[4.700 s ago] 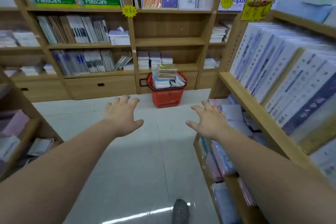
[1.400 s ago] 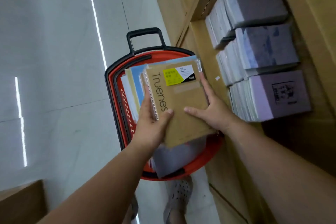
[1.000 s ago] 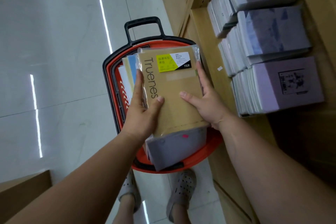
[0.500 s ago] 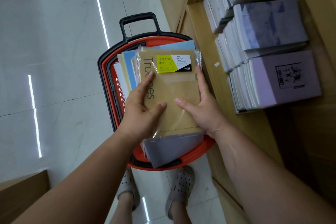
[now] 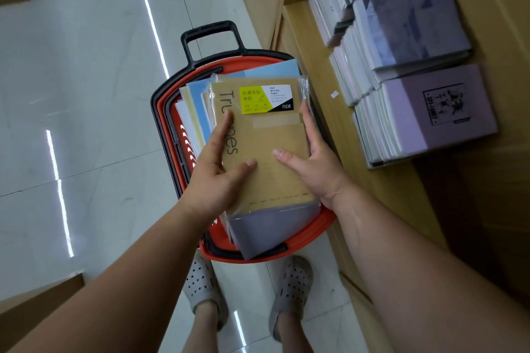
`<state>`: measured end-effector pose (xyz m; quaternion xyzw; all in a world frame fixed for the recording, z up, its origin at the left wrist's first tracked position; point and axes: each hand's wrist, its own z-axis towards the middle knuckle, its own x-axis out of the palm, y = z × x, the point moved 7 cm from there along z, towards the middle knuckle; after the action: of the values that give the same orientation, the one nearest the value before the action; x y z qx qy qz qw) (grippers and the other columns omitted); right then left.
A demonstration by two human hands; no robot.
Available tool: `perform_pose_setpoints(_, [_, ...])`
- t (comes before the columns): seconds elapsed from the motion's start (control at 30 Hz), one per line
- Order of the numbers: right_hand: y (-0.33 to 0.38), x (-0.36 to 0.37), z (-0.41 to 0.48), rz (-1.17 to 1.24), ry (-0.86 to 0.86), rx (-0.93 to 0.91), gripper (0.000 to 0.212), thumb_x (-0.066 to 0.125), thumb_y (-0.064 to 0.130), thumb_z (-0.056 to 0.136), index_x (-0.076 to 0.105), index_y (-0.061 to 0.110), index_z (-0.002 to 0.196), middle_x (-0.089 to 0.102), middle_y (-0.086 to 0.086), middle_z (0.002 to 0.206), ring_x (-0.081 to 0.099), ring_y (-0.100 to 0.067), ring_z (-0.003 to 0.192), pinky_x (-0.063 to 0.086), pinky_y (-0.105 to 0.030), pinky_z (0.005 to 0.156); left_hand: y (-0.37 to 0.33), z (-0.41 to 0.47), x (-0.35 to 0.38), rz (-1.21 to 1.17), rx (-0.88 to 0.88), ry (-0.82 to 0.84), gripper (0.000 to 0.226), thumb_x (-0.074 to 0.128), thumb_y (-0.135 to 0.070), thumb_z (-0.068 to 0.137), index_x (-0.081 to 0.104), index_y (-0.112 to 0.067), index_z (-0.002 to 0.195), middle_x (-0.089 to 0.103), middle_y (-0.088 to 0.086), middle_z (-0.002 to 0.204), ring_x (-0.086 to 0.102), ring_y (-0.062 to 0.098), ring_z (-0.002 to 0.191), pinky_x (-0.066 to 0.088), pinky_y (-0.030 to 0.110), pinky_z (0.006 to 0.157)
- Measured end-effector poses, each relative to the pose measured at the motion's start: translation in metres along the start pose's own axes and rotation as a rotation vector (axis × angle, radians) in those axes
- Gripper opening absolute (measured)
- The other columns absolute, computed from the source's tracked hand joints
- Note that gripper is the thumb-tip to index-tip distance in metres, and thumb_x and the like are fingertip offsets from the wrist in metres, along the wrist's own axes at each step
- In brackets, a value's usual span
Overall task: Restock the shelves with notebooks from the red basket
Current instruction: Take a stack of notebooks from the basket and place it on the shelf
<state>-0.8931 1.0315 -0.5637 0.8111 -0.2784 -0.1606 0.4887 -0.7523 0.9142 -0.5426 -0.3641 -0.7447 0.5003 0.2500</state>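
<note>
Looking down from the head: the left hand (image 5: 218, 172) and the right hand (image 5: 314, 165) grip the brown notebook pack (image 5: 269, 137), one on each side, thumbs on its cover; the pack is just over the red basket (image 5: 325, 222), on top of other notebooks (image 5: 272, 233); the basket sits on the floor beside a wooden shelf (image 5: 381, 186) with purple notebook piles (image 5: 436, 112); grey shoes (image 5: 292, 281) stand close by.

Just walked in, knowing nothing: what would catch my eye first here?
The brown notebook pack with its yellow label, at the centre, gripped on either side by the left hand and right hand. Under it sits the red basket on the floor, full of more notebooks. To the right, purple notebook stacks lie on the wooden shelf.
</note>
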Motion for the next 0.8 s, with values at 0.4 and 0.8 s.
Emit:
perform_pose_setpoints(0.4, [-0.015, 0.004, -0.025, 0.137, -0.017, 0.052, 0.083, 0.064, 0.006, 0.096, 0.026, 0.055, 0.151, 0.066, 0.028, 0.123, 0.067, -0.003, 0.112, 0.058, -0.027, 0.082, 0.010, -0.015, -0.016, -0.163, -0.100, -0.018, 0.084, 0.069, 0.001, 0.085, 0.043, -0.058, 0.140, 0.048, -0.008, 0.147, 0.059, 0.022, 0.124, 0.055, 0.047, 0.096])
perform_pose_setpoints(0.8, [-0.014, 0.015, -0.045, 0.209, -0.097, 0.099, 0.081, 0.064, 0.003, 0.095, 0.033, 0.055, 0.149, 0.066, 0.011, 0.132, 0.070, -0.010, 0.109, 0.060, -0.032, 0.080, 0.010, -0.022, -0.018, -0.149, -0.194, 0.124, 0.089, 0.064, 0.008, 0.087, 0.039, -0.058, 0.142, 0.052, -0.009, 0.139, 0.063, 0.024, 0.118, 0.058, 0.044, 0.091])
